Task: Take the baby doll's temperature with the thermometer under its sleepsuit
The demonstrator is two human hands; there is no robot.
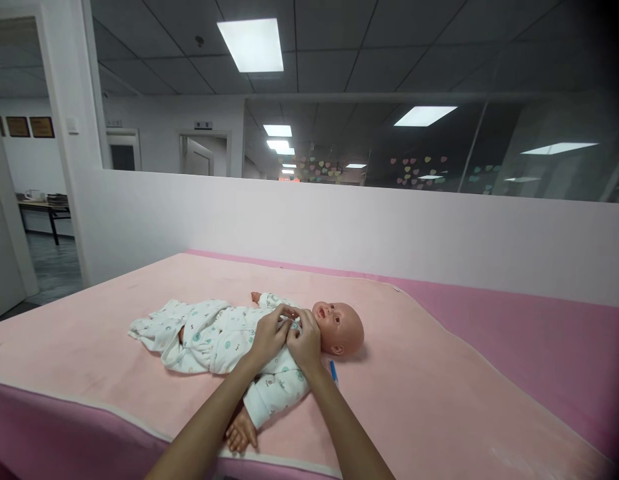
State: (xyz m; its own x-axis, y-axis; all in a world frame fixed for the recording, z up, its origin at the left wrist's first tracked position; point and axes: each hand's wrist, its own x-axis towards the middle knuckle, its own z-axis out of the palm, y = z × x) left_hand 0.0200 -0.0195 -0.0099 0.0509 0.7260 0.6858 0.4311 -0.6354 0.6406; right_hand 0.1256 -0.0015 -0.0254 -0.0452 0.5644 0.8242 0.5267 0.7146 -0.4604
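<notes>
A baby doll lies on its back on a pink blanket, head to the right, dressed in a white printed romper. Both my hands rest on the doll's upper chest just below its chin. My left hand has its fingers curled and pinched on the romper fabric at the collar. My right hand sits right beside it, fingers also pinched on the collar. The doll's near arm stretches toward me, its bare hand near the blanket's front edge.
A blue pen-like object lies on the blanket beside my right wrist. The blanket covers a darker pink mattress against a low white wall with glass above. An open doorway is at the left.
</notes>
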